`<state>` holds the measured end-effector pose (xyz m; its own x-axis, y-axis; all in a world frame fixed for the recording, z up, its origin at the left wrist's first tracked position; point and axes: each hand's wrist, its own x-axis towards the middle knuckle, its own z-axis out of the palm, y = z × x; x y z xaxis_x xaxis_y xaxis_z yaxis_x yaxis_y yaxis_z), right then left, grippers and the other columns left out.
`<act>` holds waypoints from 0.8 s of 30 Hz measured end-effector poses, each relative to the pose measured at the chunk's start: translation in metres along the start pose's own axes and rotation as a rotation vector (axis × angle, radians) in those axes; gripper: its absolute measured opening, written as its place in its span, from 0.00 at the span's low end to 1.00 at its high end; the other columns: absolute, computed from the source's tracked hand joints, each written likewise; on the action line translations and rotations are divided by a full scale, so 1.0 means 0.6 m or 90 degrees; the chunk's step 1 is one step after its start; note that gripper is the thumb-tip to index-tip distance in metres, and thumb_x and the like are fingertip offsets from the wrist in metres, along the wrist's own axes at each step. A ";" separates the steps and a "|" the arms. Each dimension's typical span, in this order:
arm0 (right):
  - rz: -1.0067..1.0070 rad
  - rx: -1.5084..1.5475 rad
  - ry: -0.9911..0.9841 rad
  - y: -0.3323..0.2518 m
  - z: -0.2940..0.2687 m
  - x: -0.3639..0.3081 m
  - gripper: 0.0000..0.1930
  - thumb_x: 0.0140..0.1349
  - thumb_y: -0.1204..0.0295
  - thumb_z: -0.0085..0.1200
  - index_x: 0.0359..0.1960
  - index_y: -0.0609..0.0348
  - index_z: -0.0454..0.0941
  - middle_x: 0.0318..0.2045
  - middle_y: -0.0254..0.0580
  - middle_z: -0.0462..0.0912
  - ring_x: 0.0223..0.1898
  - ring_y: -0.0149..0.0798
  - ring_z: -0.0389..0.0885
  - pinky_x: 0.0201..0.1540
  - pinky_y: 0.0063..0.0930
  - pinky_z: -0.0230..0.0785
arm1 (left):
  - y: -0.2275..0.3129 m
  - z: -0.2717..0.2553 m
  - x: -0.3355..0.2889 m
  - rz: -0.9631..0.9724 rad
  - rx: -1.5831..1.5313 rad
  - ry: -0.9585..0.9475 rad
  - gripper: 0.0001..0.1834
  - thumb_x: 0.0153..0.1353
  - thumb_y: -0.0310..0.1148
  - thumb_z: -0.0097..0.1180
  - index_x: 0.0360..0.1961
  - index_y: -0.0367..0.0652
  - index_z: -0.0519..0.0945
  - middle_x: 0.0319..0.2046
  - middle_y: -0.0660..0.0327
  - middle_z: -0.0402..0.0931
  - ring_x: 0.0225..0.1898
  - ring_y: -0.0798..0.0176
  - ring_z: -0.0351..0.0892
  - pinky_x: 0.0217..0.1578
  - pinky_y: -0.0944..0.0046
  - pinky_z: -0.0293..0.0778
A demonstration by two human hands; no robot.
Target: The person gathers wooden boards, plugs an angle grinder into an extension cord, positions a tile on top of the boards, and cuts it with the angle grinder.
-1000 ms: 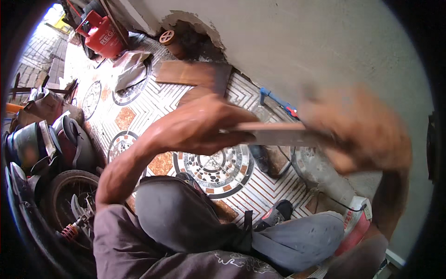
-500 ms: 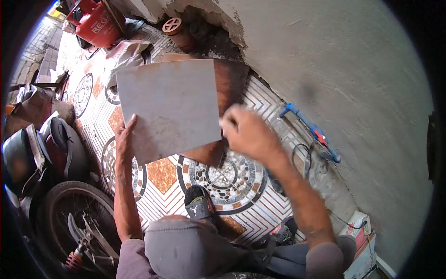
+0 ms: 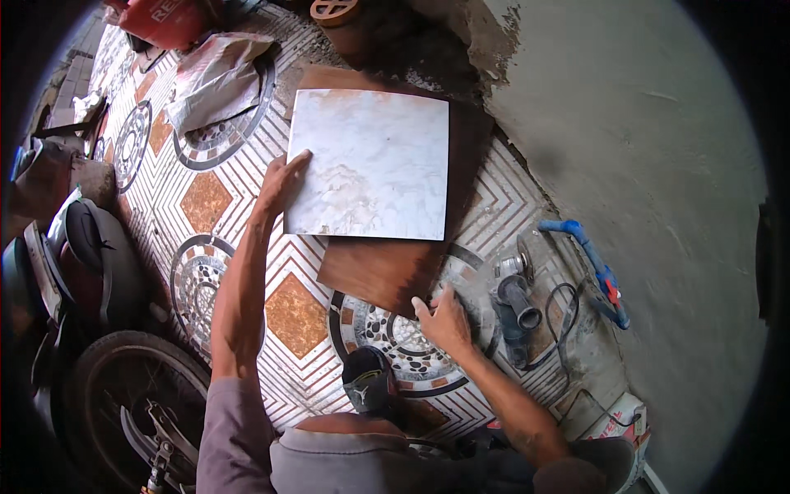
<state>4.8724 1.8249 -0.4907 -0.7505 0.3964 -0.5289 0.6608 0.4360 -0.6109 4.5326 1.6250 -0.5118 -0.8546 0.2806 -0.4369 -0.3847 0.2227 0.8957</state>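
A square white tile (image 3: 370, 177) with grey and brown marbling lies over a larger brown board (image 3: 370, 267). My left hand (image 3: 284, 177) grips the tile's left edge, the thumb on top and the other fingers mostly hidden under it. Near the board's closest corner is my right hand (image 3: 448, 323), its thumb and forefinger spread and nothing visible between them. The thumb is right by that corner; I cannot tell whether it touches. Just right of this hand, a dusty angle grinder (image 3: 516, 317) lies on the floor.
Patterned floor tiles (image 3: 206, 202) lie all around. Along the plastered wall (image 3: 642, 165) at right are a blue pipe (image 3: 588, 247) and a dark cable (image 3: 564, 329). A motorcycle wheel (image 3: 99, 342) stands at left. Further back are a white sack (image 3: 218, 78), a red gas cylinder (image 3: 164, 20) and an orange-capped pipe (image 3: 336, 12).
The white tile has come down over the brown board and looks brighter and squarer. My right hand has moved from beside its right edge toward me. The view has shifted, bringing the grinder into sight.
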 end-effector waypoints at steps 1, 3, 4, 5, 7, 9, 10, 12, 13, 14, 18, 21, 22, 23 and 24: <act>0.003 -0.002 0.000 0.001 0.009 -0.005 0.38 0.54 0.57 0.60 0.56 0.77 0.58 0.32 0.57 0.78 0.35 0.58 0.78 0.40 0.46 0.70 | 0.007 0.002 0.007 -0.002 -0.002 -0.002 0.25 0.59 0.48 0.57 0.40 0.31 0.77 0.28 0.63 0.77 0.25 0.73 0.72 0.27 0.72 0.68; -0.001 -0.054 0.037 -0.010 0.030 -0.010 0.43 0.52 0.57 0.62 0.59 0.77 0.53 0.31 0.55 0.79 0.36 0.58 0.79 0.40 0.46 0.70 | 0.028 -0.008 0.015 -0.052 0.227 0.007 0.27 0.58 0.53 0.58 0.33 0.32 0.80 0.22 0.64 0.75 0.21 0.72 0.70 0.23 0.71 0.66; 0.023 -0.014 -0.014 -0.014 0.031 -0.008 0.50 0.50 0.58 0.64 0.64 0.77 0.44 0.48 0.75 0.70 0.46 0.65 0.75 0.50 0.48 0.68 | 0.025 -0.017 0.033 -0.069 0.349 0.026 0.32 0.54 0.59 0.59 0.28 0.33 0.81 0.17 0.64 0.73 0.18 0.68 0.73 0.21 0.69 0.69; 0.023 -0.012 -0.016 -0.021 0.032 -0.011 0.50 0.50 0.58 0.64 0.64 0.77 0.44 0.48 0.75 0.70 0.46 0.65 0.75 0.50 0.48 0.68 | 0.033 -0.018 0.039 -0.070 0.352 0.026 0.32 0.54 0.59 0.59 0.28 0.33 0.81 0.17 0.64 0.73 0.18 0.68 0.73 0.21 0.69 0.69; -0.015 -0.057 -0.003 -0.029 0.036 -0.018 0.54 0.48 0.58 0.65 0.65 0.75 0.40 0.52 0.76 0.66 0.46 0.67 0.74 0.50 0.49 0.68 | 0.049 -0.019 0.050 -0.138 0.582 -0.040 0.35 0.53 0.61 0.59 0.28 0.30 0.80 0.19 0.58 0.75 0.20 0.65 0.77 0.22 0.66 0.73; -0.011 -0.091 -0.012 -0.037 0.037 -0.020 0.57 0.47 0.58 0.66 0.66 0.73 0.36 0.51 0.73 0.67 0.45 0.67 0.74 0.48 0.49 0.69 | 0.051 -0.026 0.062 -0.175 0.632 -0.065 0.36 0.55 0.62 0.55 0.30 0.31 0.81 0.19 0.55 0.76 0.20 0.63 0.79 0.23 0.64 0.76; 0.010 -0.110 -0.026 -0.044 0.036 -0.020 0.57 0.47 0.57 0.67 0.66 0.73 0.36 0.51 0.73 0.68 0.44 0.67 0.75 0.47 0.49 0.70 | 0.051 -0.037 0.072 -0.114 0.678 -0.110 0.35 0.56 0.62 0.53 0.31 0.33 0.81 0.18 0.55 0.76 0.20 0.63 0.79 0.23 0.63 0.76; 0.030 -0.136 -0.039 -0.049 0.034 -0.019 0.58 0.46 0.57 0.67 0.66 0.72 0.36 0.51 0.72 0.68 0.43 0.67 0.76 0.46 0.49 0.71 | 0.064 -0.051 0.104 -0.031 0.835 -0.128 0.31 0.58 0.59 0.54 0.37 0.36 0.80 0.20 0.51 0.77 0.21 0.57 0.79 0.25 0.57 0.75; 0.031 -0.155 -0.053 -0.045 0.034 -0.019 0.58 0.46 0.57 0.67 0.66 0.74 0.36 0.53 0.74 0.66 0.45 0.67 0.75 0.47 0.49 0.70 | 0.078 -0.043 0.119 -0.016 0.944 -0.103 0.29 0.58 0.56 0.56 0.42 0.37 0.78 0.23 0.47 0.78 0.22 0.51 0.79 0.27 0.52 0.74; 0.029 -0.172 -0.068 -0.042 0.035 -0.016 0.57 0.46 0.57 0.67 0.65 0.75 0.37 0.54 0.75 0.64 0.47 0.67 0.74 0.48 0.49 0.70 | 0.072 -0.033 0.129 0.133 0.883 0.024 0.28 0.58 0.56 0.55 0.35 0.35 0.79 0.25 0.46 0.79 0.25 0.46 0.79 0.31 0.51 0.75; -0.002 -0.174 -0.056 -0.023 0.044 -0.012 0.56 0.46 0.58 0.67 0.64 0.77 0.38 0.53 0.75 0.65 0.46 0.67 0.74 0.47 0.49 0.71 | 0.078 -0.018 0.180 0.338 0.609 0.055 0.33 0.56 0.57 0.56 0.36 0.29 0.76 0.45 0.36 0.70 0.44 0.36 0.73 0.46 0.47 0.70; -0.044 -0.186 -0.066 -0.020 0.046 -0.014 0.56 0.46 0.58 0.67 0.64 0.78 0.38 0.51 0.75 0.67 0.44 0.67 0.75 0.46 0.49 0.71 | 0.063 -0.023 0.205 0.257 0.600 0.093 0.33 0.56 0.57 0.56 0.38 0.29 0.75 0.41 0.36 0.72 0.43 0.36 0.73 0.45 0.48 0.71; -0.045 -0.186 -0.064 -0.018 0.046 -0.013 0.56 0.46 0.58 0.67 0.64 0.78 0.38 0.51 0.75 0.67 0.44 0.67 0.75 0.46 0.49 0.71 | 0.060 -0.027 0.207 0.268 0.626 0.104 0.36 0.52 0.58 0.59 0.40 0.28 0.75 0.41 0.35 0.74 0.45 0.37 0.74 0.46 0.50 0.72; -0.059 -0.185 -0.060 -0.012 0.043 -0.012 0.55 0.47 0.58 0.67 0.63 0.79 0.39 0.50 0.76 0.68 0.44 0.67 0.75 0.46 0.49 0.71 | 0.065 -0.019 0.207 0.271 0.622 0.097 0.36 0.52 0.58 0.59 0.40 0.28 0.75 0.41 0.35 0.74 0.45 0.37 0.74 0.46 0.50 0.72; -0.074 -0.183 -0.056 -0.007 0.041 -0.012 0.55 0.47 0.59 0.66 0.63 0.80 0.40 0.48 0.76 0.69 0.43 0.67 0.76 0.45 0.49 0.71 | 0.071 -0.011 0.206 0.207 0.589 0.078 0.37 0.51 0.58 0.60 0.41 0.27 0.74 0.42 0.34 0.74 0.46 0.38 0.74 0.46 0.51 0.72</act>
<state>4.8747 1.8008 -0.4989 -0.8106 0.2653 -0.5220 0.5379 0.6897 -0.4847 4.4081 1.6630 -0.5273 -0.9208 0.3704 -0.1219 0.2553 0.8089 0.5296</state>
